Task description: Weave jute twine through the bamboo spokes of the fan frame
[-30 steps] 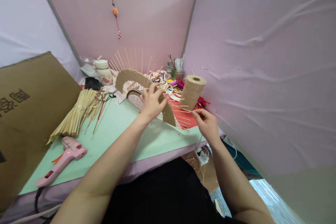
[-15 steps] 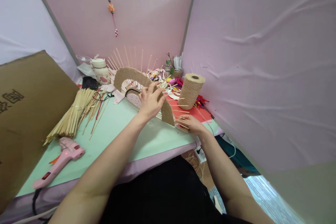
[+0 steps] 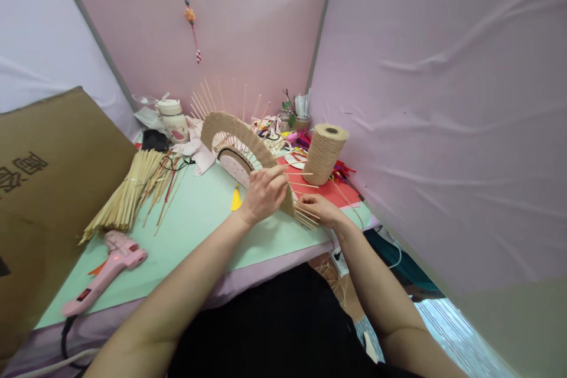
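A fan-shaped piece (image 3: 241, 125) stands tilted on the table: thin wooden sticks radiate through an arched band of woven tan twine, with a pink dark-edged half-round at its centre. My left hand (image 3: 266, 192) is closed over the right part of the band, fingers curled at its outer side. At the lower right end my right hand (image 3: 322, 209) is pinched among the stick tips (image 3: 308, 217); what lies between its fingertips is hidden. A yellow tassel (image 3: 236, 198) hangs below the half-round. A twine spool (image 3: 326, 155) stands behind my right hand, a loose strand trailing past my wrist.
Left lie a bundle of sticks (image 3: 128, 192), a pink glue gun (image 3: 106, 271) with its cord, and a large cardboard box (image 3: 57, 189). Behind are a white bottle (image 3: 172, 121) and a pot of white straws (image 3: 302, 112). Red paper (image 3: 334, 196) lies under the spool. Partitions enclose the table.
My left hand has slid down the band toward the lower right end, its fingers more curled. The yellow tassel has come into view. My right hand stays at the stick tips.
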Action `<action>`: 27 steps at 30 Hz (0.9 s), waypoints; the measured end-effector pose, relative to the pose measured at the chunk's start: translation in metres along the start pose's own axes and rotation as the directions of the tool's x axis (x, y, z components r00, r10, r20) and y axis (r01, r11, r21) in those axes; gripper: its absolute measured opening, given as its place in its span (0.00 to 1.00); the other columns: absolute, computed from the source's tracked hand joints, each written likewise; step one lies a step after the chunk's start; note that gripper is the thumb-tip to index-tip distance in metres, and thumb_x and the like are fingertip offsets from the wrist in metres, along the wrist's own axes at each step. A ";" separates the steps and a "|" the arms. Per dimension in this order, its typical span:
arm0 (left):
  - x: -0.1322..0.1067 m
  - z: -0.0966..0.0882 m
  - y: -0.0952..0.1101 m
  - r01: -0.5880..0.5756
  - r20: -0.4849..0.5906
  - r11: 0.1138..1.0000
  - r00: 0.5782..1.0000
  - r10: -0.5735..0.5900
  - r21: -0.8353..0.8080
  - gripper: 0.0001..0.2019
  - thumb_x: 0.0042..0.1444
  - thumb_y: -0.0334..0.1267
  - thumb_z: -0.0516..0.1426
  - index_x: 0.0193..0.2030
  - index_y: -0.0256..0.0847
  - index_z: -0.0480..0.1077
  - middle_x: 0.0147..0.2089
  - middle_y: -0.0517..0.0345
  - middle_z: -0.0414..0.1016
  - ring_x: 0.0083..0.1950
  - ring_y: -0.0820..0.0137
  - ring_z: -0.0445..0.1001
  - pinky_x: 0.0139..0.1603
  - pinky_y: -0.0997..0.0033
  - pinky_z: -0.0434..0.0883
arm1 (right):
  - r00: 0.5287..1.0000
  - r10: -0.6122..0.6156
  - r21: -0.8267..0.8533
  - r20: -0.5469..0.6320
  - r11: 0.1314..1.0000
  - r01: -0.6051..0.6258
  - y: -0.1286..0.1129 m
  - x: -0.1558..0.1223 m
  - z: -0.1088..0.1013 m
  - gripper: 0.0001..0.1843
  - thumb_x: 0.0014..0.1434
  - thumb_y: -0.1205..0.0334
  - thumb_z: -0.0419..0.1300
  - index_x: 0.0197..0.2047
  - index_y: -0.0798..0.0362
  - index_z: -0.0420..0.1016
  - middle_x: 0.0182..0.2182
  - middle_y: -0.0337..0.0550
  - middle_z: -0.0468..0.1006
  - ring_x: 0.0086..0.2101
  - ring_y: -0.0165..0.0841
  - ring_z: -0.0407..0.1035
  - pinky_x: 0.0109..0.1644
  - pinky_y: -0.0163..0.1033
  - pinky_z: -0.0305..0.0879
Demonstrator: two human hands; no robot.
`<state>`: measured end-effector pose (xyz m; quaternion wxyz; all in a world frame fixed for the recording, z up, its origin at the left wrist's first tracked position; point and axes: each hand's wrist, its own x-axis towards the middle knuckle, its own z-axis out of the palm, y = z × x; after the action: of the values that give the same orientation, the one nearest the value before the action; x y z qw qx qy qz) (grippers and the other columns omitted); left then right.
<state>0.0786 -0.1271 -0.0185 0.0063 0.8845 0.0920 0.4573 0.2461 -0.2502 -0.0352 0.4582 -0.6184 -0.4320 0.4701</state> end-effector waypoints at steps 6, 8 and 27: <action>0.020 -0.006 0.009 0.083 0.202 0.996 0.976 -0.076 -0.026 0.29 0.60 0.34 0.51 0.67 0.41 0.48 0.56 0.45 0.73 0.49 0.62 0.73 0.52 0.59 0.59 | 0.998 -0.020 -0.058 -0.064 0.998 0.016 -0.004 -0.002 0.002 0.27 0.42 0.38 0.66 0.23 0.54 0.66 0.17 0.31 0.61 0.18 0.21 0.49 0.22 0.32 0.42; 0.028 -0.010 0.013 0.100 0.241 0.995 0.966 -0.096 -0.001 0.29 0.59 0.34 0.51 0.67 0.41 0.49 0.56 0.46 0.73 0.50 0.61 0.72 0.51 0.59 0.58 | 0.995 -0.024 -0.067 -0.096 0.998 0.017 -0.005 -0.003 0.004 0.26 0.42 0.39 0.67 0.23 0.54 0.67 0.17 0.31 0.61 0.19 0.22 0.49 0.23 0.32 0.42; 0.011 -0.019 0.006 0.016 0.119 0.994 0.992 -0.029 0.104 0.14 0.67 0.37 0.46 0.47 0.47 0.73 0.50 0.55 0.78 0.46 0.64 0.69 0.49 0.58 0.57 | 0.982 -0.035 -0.052 -0.186 0.998 0.025 0.008 -0.002 0.010 0.24 0.45 0.40 0.66 0.25 0.54 0.67 0.17 0.31 0.61 0.19 0.22 0.49 0.23 0.33 0.42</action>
<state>0.0708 -0.1325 0.0019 -0.0284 0.9085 0.1247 0.3977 0.2365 -0.2516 -0.0437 0.4883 -0.6643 -0.4079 0.3922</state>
